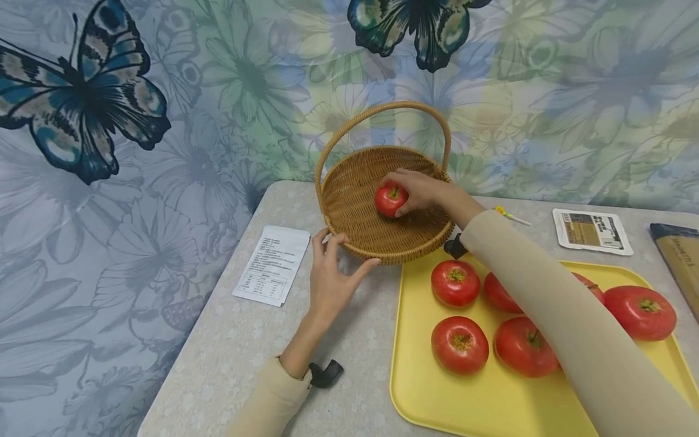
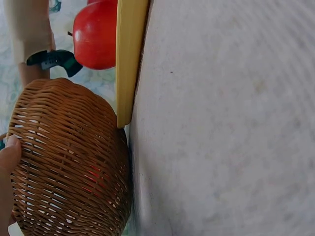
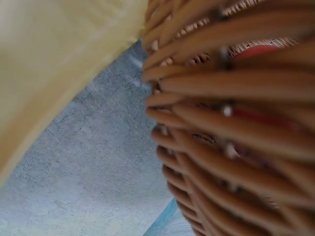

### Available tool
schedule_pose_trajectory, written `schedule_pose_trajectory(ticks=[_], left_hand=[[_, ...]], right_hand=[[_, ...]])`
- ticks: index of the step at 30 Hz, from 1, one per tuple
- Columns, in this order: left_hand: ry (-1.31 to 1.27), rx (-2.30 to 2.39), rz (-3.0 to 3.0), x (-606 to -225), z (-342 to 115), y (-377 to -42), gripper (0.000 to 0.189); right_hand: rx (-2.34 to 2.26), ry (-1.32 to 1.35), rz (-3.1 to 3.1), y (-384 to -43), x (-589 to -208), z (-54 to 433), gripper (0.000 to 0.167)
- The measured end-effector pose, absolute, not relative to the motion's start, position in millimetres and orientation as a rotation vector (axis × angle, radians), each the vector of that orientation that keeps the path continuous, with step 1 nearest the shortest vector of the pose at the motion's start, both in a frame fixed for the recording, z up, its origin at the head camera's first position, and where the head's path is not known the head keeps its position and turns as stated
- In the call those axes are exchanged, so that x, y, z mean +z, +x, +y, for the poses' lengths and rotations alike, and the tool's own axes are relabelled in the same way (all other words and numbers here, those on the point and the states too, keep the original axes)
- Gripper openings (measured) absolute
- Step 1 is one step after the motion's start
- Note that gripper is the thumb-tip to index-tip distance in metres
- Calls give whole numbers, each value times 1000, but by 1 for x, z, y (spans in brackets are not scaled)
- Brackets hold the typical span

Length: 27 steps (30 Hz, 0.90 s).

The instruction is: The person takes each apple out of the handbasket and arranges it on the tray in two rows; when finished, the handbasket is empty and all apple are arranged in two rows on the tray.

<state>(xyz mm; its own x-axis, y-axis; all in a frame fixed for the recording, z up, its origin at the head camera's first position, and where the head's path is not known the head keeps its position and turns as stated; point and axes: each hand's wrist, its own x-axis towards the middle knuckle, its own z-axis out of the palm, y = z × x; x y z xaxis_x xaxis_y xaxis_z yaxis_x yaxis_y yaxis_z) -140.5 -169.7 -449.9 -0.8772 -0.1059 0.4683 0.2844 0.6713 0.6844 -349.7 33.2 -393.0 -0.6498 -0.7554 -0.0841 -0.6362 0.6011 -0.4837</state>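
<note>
A brown wicker basket [image 1: 349, 209] with a tall arched handle sits tilted toward me at the back of the table. Inside it, my right hand [image 1: 419, 189] grips a red apple [image 1: 388, 201] between thumb and fingers. My left hand [image 1: 332, 288] holds the basket's near left rim, thumb and fingers spread apart. In the left wrist view the thumb [image 2: 11, 153] presses on the basket [image 2: 64, 157]. Red shows through the weave of the basket [image 3: 236, 88] in the right wrist view, where the hand itself is hidden.
A yellow tray [image 1: 431, 403] bears several red apples [image 1: 460, 345], partly covered by my right sleeve [image 1: 551, 297]. A white printed packet [image 1: 273, 265] lies left of the basket. Behind the tray are a lollipop [image 1: 510, 215], a flat pack [image 1: 592, 232] and a brown package [image 1: 679, 258].
</note>
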Motion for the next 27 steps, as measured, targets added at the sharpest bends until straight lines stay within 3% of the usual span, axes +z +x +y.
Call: schedule_pose_trajectory(ticks=[12,27], left_hand=[[-149,-1083,-2396,-448,-169,-140,62],[-142,-1087,-2400,-450,-168,-139,62]], right_hand=[[-601,-1282,2546,-344,-387,33,65],[-703,-1585,2527,-279,-319,73,65]])
